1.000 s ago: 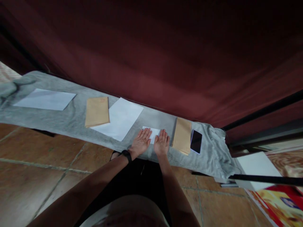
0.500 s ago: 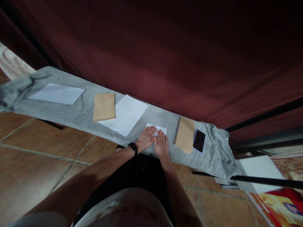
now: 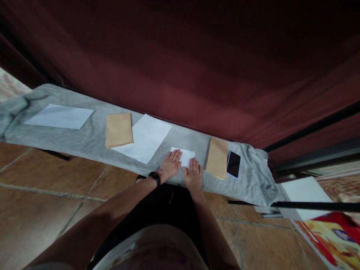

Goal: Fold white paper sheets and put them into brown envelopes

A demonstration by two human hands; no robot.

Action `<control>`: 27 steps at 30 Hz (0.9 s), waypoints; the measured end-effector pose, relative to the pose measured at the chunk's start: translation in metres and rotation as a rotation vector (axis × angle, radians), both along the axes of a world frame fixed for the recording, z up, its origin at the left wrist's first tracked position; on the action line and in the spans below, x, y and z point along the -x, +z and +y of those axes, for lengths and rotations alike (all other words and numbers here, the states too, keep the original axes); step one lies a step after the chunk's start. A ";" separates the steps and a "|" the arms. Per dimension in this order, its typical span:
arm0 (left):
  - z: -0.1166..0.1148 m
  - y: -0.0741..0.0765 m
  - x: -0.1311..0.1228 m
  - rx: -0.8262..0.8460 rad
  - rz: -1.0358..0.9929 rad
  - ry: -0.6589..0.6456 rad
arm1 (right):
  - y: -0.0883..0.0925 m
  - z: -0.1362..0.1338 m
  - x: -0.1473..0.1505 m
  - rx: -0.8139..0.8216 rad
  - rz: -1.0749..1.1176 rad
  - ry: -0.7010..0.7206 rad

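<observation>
A small folded white paper [image 3: 185, 155] lies on a grey cloth [image 3: 92, 140] that covers a long narrow table. My left hand [image 3: 169, 165], with a black band at the wrist, lies flat on the paper's left side, fingers stretched out. My right hand [image 3: 192, 173] lies flat on the paper's near right edge, fingers out too. Neither hand grips anything. Just right of my right hand sits a tan envelope [image 3: 216, 157], then a dark phone [image 3: 233, 164].
Left of my hands lie a large white sheet [image 3: 146, 138], a second tan envelope [image 3: 119, 130] overlapping it, and another white sheet [image 3: 59, 116] at the far left. A dark red curtain [image 3: 197, 63] hangs behind the table. Tiled floor lies below; a white board [image 3: 303, 193] and colourful print [image 3: 329, 236] sit at right.
My hands moved together on the folded paper, then spread slightly apart again, the right hand sliding toward the near edge. The view shifted a little.
</observation>
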State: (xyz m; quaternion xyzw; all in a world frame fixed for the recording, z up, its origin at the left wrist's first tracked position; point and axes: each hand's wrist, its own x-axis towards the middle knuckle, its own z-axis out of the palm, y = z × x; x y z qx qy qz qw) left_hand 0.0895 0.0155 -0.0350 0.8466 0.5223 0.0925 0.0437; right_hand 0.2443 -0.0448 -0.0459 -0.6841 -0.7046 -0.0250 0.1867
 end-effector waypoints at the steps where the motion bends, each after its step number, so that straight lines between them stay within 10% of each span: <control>1: 0.000 0.000 0.001 0.003 -0.001 0.005 | 0.000 -0.001 0.000 0.007 -0.001 -0.009; 15: 0.053 0.044 -0.001 0.039 -0.056 0.081 | 0.003 0.000 0.001 0.000 0.027 -0.033; 27: 0.048 0.048 0.032 0.348 -0.493 0.187 | 0.001 -0.004 -0.004 -0.080 0.143 -0.025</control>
